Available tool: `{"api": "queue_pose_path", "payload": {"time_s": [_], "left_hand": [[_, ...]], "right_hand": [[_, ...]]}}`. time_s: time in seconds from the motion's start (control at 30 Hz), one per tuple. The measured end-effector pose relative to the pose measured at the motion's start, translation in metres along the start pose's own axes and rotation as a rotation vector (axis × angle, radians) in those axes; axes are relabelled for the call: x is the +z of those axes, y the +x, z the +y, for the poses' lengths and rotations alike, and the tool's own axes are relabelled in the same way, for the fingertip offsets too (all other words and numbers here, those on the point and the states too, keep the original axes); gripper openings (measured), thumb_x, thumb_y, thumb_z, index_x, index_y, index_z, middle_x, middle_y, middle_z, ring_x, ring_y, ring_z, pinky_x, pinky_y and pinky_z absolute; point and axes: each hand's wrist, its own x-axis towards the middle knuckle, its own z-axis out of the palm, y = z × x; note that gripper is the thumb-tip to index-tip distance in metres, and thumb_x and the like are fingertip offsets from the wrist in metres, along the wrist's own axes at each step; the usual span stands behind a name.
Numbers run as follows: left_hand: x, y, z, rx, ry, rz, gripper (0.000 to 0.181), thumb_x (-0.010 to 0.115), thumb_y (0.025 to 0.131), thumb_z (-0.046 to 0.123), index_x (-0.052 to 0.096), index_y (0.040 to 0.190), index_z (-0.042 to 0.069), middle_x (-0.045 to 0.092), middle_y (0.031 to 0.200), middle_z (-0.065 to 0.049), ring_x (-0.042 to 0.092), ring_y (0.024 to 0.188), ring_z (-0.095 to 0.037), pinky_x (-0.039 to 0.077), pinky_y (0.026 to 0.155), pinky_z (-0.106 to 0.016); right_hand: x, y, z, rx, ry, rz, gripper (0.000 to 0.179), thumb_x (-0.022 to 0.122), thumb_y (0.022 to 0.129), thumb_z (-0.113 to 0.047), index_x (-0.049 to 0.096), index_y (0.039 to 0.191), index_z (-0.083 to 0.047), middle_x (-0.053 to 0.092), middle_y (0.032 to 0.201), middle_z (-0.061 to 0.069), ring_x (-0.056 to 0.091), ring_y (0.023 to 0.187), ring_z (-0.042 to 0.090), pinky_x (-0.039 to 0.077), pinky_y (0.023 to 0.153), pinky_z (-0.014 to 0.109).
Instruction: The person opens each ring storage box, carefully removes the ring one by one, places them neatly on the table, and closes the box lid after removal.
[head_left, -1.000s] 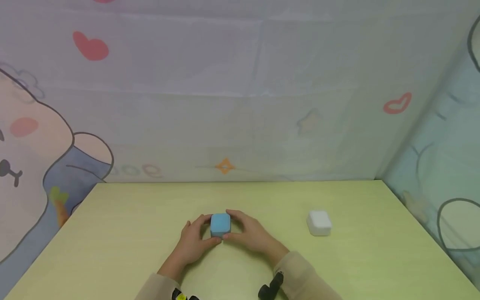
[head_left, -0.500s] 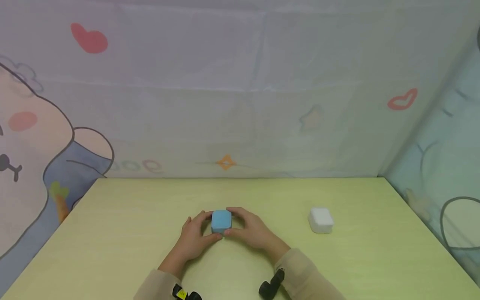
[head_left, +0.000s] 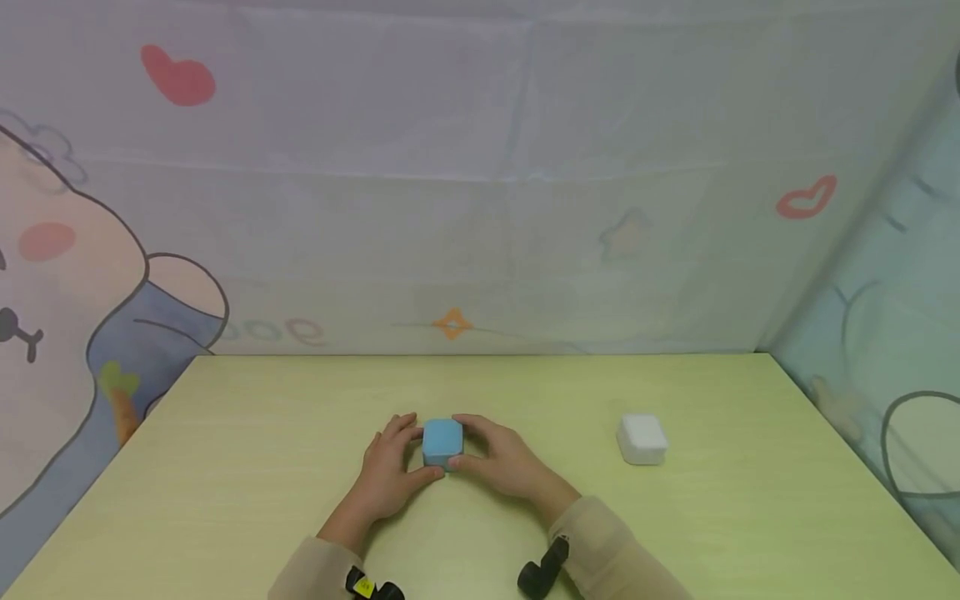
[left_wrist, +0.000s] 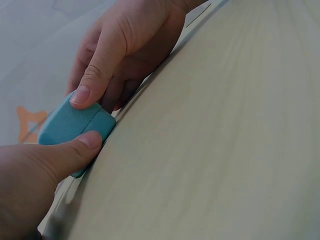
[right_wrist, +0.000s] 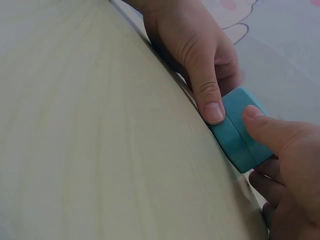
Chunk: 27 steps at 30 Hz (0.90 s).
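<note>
A small blue box [head_left: 442, 442] with rounded corners stands on the table between both hands. A seam runs round its side, dividing an upper part from a lower part. From the left, my left hand [head_left: 386, 475] pinches the lower part; its thumb [left_wrist: 82, 146] presses below the seam and its other fingers spread at the far side. My right hand [head_left: 510, 462] grips from the right, its thumb [right_wrist: 256, 114] on the upper part above the seam. The box's far side is hidden in both wrist views.
A white rounded box [head_left: 642, 439] of similar size sits to the right on the pale yellow table [head_left: 247, 475]. Behind the table hangs a printed cloth backdrop [head_left: 420, 208], with another printed panel [head_left: 900, 333] at the right. Dark wrist cameras are on both sleeves.
The head view tilts slightly down, then steadies. Some far fingers of my left hand have lifted and spread away from the blue box. My right thumb sits slightly higher on the box than a second ago.
</note>
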Motion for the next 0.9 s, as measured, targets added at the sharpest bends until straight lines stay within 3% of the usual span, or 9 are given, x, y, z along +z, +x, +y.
{"api": "queue_pose_path", "payload": {"time_s": [0.33, 0.9], "left_hand": [[-0.0006, -0.0010, -0.0023, 0.008, 0.026, 0.024, 0.058, 0.076, 0.080, 0.029, 0.055, 0.125, 0.000, 0.033, 0.148, -0.022, 0.016, 0.141, -0.047, 0.014, 0.109, -0.067], [-0.0027, -0.0008, -0.0057, -0.025, 0.015, 0.044, 0.054, 0.076, 0.079, 0.029, 0.057, 0.121, 0.001, 0.030, 0.150, -0.019, 0.020, 0.141, -0.042, 0.020, 0.108, -0.065]], "right_hand": [[0.0022, 0.0028, -0.0003, -0.019, 0.013, -0.017, 0.063, 0.062, 0.090, -0.039, 0.041, 0.141, -0.009, 0.050, 0.141, 0.010, 0.048, 0.130, 0.025, 0.038, 0.109, 0.042], [0.0054, 0.0077, -0.0033, -0.046, -0.001, -0.005, 0.060, 0.059, 0.093, -0.036, 0.042, 0.139, -0.002, 0.054, 0.136, 0.013, 0.052, 0.126, 0.026, 0.041, 0.105, 0.044]]}}
